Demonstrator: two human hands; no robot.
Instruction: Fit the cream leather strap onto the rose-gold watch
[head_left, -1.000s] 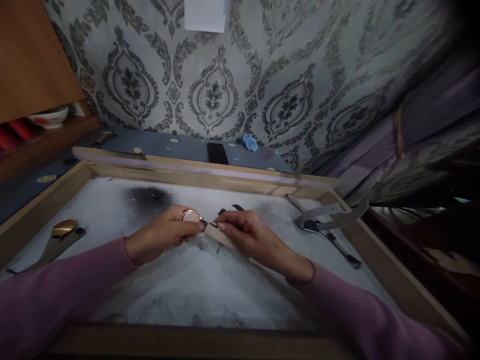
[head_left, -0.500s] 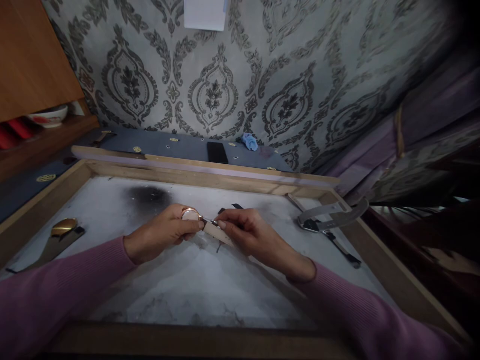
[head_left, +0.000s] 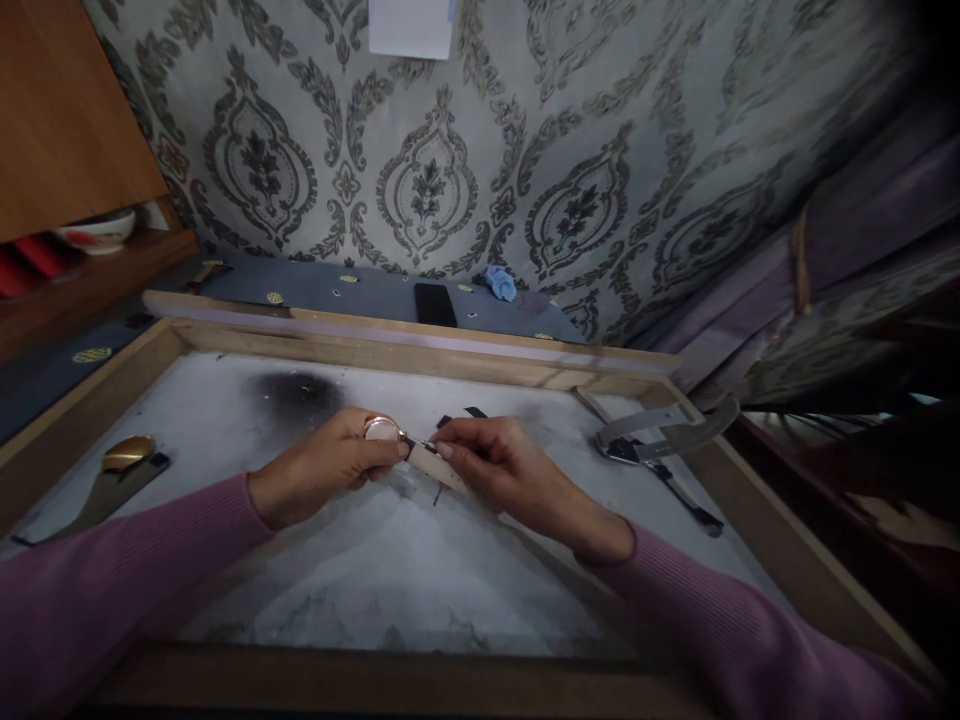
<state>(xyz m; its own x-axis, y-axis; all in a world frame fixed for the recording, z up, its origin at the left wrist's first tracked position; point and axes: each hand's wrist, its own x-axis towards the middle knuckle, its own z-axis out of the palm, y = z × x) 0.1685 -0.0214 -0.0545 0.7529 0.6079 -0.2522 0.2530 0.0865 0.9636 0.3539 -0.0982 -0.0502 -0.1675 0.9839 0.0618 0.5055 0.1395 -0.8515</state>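
Observation:
My left hand (head_left: pixel 334 457) is closed round a watch case (head_left: pixel 382 430) with a gold rim and a pale face. Its thumb presses at the lower edge of the case. A pale strap (head_left: pixel 431 465) runs from beside the case toward my right hand (head_left: pixel 502 465). The right thumb and fingertips pinch a thin metal tool (head_left: pixel 420 442), whose tip points at the side of the case. The exact contact at the tip is too small to make out. Dark pieces (head_left: pixel 474 412) lie just behind my right hand.
A wooden-rimmed tray (head_left: pixel 420 345) surrounds the work. In it lie a gold watch with a strap (head_left: pixel 127 453) at left and a grey-strapped watch (head_left: pixel 622 450) at right. Behind the rim are a black phone (head_left: pixel 435 305) and a blue crumpled item (head_left: pixel 499 283).

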